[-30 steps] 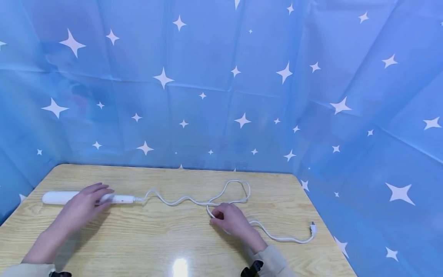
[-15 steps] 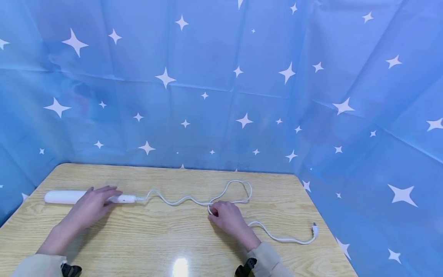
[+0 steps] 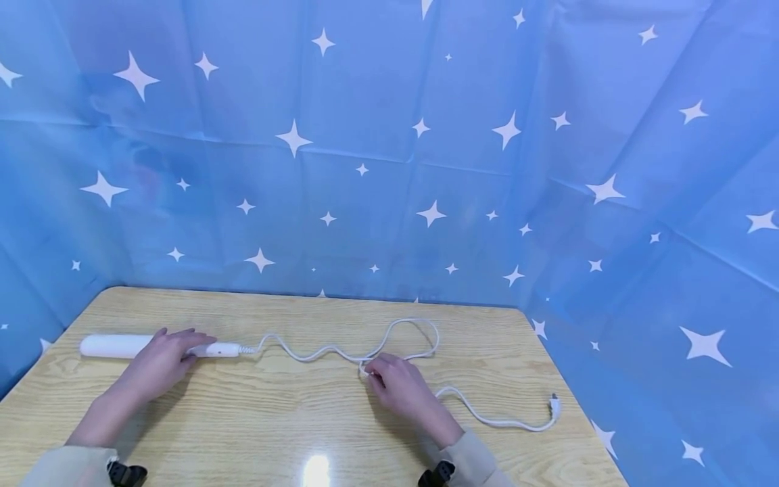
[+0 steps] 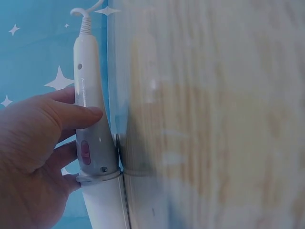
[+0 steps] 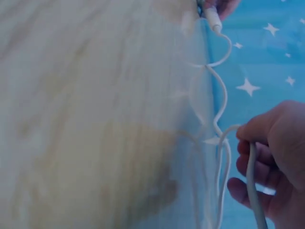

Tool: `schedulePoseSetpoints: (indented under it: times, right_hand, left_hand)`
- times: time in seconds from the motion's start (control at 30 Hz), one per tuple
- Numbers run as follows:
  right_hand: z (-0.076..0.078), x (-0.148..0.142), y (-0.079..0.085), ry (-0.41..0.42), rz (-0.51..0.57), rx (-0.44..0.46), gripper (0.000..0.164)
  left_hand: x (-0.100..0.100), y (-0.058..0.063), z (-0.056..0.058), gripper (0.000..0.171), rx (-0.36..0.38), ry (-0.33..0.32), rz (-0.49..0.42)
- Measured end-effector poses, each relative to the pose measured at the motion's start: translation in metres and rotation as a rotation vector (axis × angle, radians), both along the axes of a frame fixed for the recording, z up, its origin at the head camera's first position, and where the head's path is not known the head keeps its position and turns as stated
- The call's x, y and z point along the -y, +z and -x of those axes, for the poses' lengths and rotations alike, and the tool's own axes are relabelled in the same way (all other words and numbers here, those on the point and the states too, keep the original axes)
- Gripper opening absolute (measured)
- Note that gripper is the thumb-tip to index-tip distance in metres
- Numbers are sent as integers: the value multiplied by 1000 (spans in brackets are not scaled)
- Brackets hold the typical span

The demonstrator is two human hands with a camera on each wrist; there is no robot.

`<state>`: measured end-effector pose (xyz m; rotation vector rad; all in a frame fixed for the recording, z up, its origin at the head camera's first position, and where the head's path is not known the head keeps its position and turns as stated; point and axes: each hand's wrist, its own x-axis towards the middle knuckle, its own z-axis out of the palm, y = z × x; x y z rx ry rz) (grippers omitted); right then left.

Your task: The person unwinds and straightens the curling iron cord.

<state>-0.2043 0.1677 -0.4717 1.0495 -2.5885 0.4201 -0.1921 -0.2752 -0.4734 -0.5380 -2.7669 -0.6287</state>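
Note:
A long white wand-shaped electric appliance [image 3: 112, 346] lies on the table's left side, its rounded wide end to the left. My left hand [image 3: 157, 368] holds its handle [image 4: 87, 59]; in the left wrist view the thumb lies across it and fingers sit on the other side. That view also shows a pinkish slide switch [image 4: 86, 153]. From the handle's end a white cord [image 3: 316, 353] runs rightward into a loop. My right hand [image 3: 403, 391] pinches the cord [image 5: 254, 176] between thumb and fingers just below the loop, hiding a stretch of it.
The cord's plug [image 3: 554, 408] lies near the right edge of the wooden table [image 3: 268, 419]. A blue curtain with white stars [image 3: 365, 81] hangs behind the table and along its right side. A light reflection shines at the front.
My left hand has slid slightly right along the handle and settled on it. My right hand has shifted a little, and the cord loop beside it has moved slightly left.

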Motion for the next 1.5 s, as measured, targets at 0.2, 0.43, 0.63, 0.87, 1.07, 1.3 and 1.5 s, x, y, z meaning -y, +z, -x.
schedulePoseSetpoints:
  times: [0.2,0.43,0.63,0.87,1.07,1.3,1.5]
  right_hand:
    - [-1,-5,11,69,92,53,6]
    - [2,-15,24,127,215,204,8]
    - [7,-23,31,154,333,257,9]
    - [11,-29,36,153,465,283,9]
    - [13,-35,43,120,511,296,12]
    - [18,-43,52,79,607,276,15]
    - [9,-41,73,76,665,274,13]
  left_hand:
    - [0,1,0,38,13,3,3]
    - [0,0,2,37,21,5,1]
    - [0,-1,2,37,7,2,-5]
    - [1,0,1,38,17,-3,-12]
    - [2,-1,0,38,25,-7,-34]
    - [5,-7,-1,39,0,-7,-148]
    - [4,-9,0,40,-23,-3,-167]
